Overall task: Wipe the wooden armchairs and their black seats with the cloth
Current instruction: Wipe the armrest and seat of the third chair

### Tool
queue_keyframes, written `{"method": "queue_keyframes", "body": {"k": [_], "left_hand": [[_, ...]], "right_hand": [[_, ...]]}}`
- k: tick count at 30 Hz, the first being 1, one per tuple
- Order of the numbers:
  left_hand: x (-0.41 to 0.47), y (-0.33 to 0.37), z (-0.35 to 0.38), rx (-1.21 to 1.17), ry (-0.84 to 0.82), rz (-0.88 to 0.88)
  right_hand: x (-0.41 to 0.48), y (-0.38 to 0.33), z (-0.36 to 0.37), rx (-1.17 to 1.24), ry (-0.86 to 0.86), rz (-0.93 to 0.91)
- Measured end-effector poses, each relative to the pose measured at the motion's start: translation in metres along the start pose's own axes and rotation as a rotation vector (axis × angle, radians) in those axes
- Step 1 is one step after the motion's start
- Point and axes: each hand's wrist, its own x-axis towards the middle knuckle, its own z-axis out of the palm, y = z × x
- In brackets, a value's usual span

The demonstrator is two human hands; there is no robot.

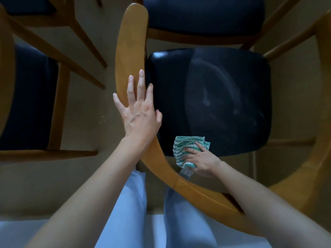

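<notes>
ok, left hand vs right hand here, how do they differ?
The left hand lies flat, fingers straight, holding nothing; the right hand grips the striped cloth. The left hand rests on the wooden armrest; the right hand is lower, at the near edge of the black seat. Both are bare and at the same armchair.

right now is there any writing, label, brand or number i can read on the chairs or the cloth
None: no text can be read anywhere in this view.
The green-and-white striped cloth shows only its woven stripes, with no tag in sight.
The black seat shows only smears and glare.
The wooden armrest is bare wood, with no sticker or stamp.
</notes>
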Motion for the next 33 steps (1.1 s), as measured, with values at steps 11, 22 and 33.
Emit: {"method": "queue_keyframes", "body": {"k": [11,22,33], "left_hand": [[0.089,0.000,-0.020,0.079,0.013,0.006],[0.118,-0.005,-0.003,0.126,0.183,0.032],[0.118,-0.001,-0.007,0.073,0.143,0.016]], "right_hand": [[0.026,0.120,-0.132,1.837,1.011,0.530],[0.114,0.232,-0.216,0.709,1.057,0.671],[0.128,0.148,-0.155,0.344,0.724,0.358]]}}
